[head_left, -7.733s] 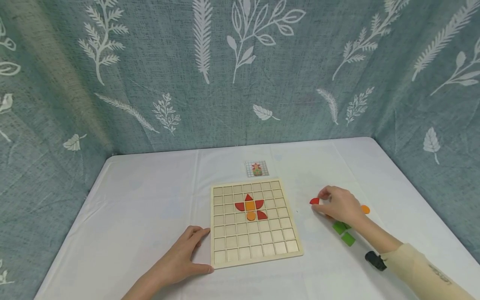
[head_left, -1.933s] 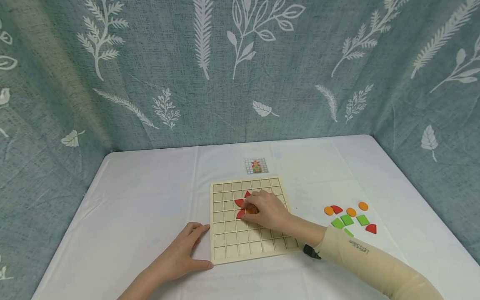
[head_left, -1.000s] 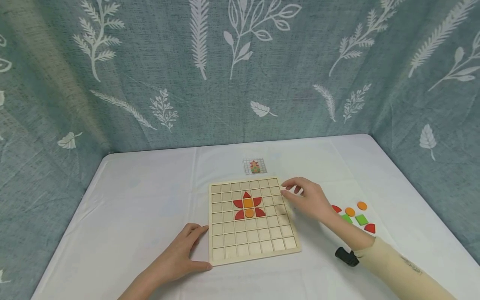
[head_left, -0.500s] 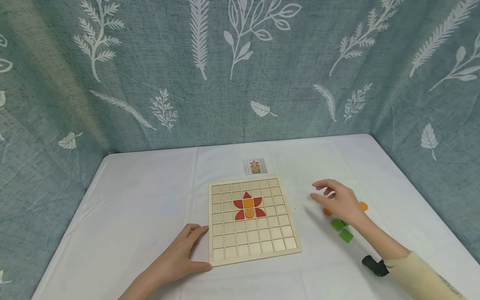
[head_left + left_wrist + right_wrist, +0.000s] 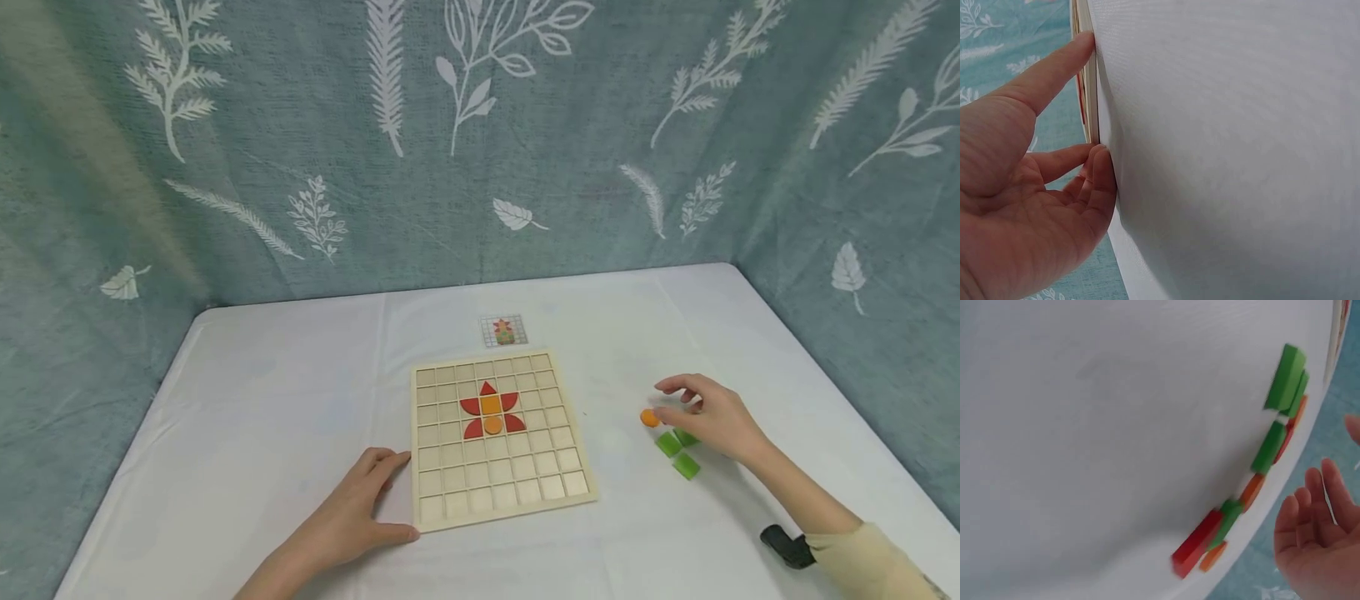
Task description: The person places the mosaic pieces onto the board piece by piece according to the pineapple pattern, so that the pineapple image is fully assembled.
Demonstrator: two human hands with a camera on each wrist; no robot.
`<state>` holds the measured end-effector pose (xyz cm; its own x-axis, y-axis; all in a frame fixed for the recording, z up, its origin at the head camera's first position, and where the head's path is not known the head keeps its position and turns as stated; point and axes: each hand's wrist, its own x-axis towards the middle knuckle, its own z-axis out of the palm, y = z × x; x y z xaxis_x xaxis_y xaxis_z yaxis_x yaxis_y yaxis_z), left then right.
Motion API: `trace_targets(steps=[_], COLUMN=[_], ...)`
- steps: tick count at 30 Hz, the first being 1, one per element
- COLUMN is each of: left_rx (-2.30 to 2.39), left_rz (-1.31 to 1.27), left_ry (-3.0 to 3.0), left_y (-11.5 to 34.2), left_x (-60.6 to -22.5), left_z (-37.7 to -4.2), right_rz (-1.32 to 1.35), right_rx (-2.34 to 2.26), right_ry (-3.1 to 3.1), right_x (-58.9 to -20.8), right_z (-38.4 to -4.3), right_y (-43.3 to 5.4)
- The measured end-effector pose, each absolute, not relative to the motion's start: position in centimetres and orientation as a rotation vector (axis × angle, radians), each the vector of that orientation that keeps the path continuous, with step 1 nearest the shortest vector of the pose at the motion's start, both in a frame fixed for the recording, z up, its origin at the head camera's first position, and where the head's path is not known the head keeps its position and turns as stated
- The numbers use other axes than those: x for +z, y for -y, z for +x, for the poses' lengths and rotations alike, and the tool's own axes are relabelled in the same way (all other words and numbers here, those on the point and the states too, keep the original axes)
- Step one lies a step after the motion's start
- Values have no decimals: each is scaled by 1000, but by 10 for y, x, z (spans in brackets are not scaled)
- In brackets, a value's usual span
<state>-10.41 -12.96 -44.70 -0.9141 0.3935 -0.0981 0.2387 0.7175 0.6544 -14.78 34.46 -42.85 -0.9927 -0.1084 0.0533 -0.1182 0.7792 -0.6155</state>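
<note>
A wooden grid board [image 5: 462, 483] lies on the table. In its upper middle, a red triangle [image 5: 487, 388], an orange square [image 5: 491, 405], an orange disc [image 5: 492, 425] and several red quarter-circles [image 5: 473, 430] form a pattern. My left hand [image 5: 352, 510] touches the board's left edge with thumb and fingertips, as the left wrist view also shows. Over the loose pieces at the right is my right hand [image 5: 716, 418], fingers apart and nothing held. Near its thumb lie an orange disc [image 5: 649, 417] and green squares [image 5: 686, 465]; it hides other pieces.
A small pattern card [image 5: 504, 331] lies behind the board. The right wrist view shows a loose red piece [image 5: 1197, 544] among several green and orange ones. A black device [image 5: 787, 547] is at the right wrist. A leaf-patterned curtain [image 5: 300, 125] surrounds the white table.
My right hand brought a red quarter-circle to the board, set it left of the orange disc, let go and moved back right over the loose pieces. My left hand stayed at the board's edge.
</note>
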Motion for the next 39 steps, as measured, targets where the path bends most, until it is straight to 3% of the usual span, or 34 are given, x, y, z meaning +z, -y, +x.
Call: trace_targets(steps=[17, 39], left_rx=[992, 1011], left_rz=[510, 507], left_ry=[-2679, -2645], left_y=[133, 133], left_x=[-443, -442], left_z=[-104, -104], right_rz=[329, 610], right_rx=[840, 877], right_ry=[3023, 2984], right_x=[-436, -441], right_z=[-143, -135], right_y=[-371, -371])
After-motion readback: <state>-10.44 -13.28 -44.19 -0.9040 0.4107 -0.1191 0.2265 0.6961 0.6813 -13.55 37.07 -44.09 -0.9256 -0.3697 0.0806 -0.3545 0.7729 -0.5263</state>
